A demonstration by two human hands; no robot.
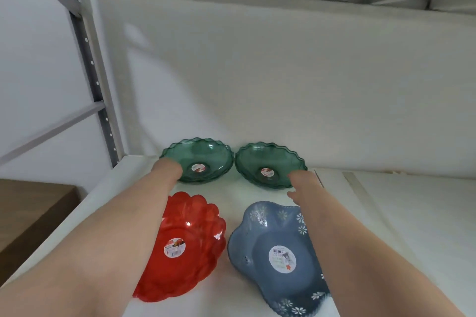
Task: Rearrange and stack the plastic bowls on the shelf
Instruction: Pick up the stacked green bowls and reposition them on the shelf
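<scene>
Shelf [257, 188], white surface, four plastic bowls, none yet stacked; positions given from the red bowl [185, 247], scalloped, labelled, at the front. Just beside it to the right: blue bowl [273, 252], lobed, with white flower print and a round label. Behind it: left green bowl [198, 159], translucent, wavy rim, sticker in the well. Behind and to the right of it: right green bowl [268, 162], same make, rim all but touching its twin. Left hand [168, 168] reaches past the red bowl to the near-left rim of the left green bowl; right hand [301, 180] is at the near-right rim of the right green bowl. Step judged: start of pairing the two green bowls, one hand to each. Next move calls for a firm pinch on one rim, a lift clear of its neighbour, and a level lowering so the wavy rims nest. Hidden: fingers of both hands are foreshortened and blurred, so how far either is open, and whether it has a bowl in hold, cannot be told; the forearms cover the red bowl's left edge and the blue bowl's right edge
</scene>
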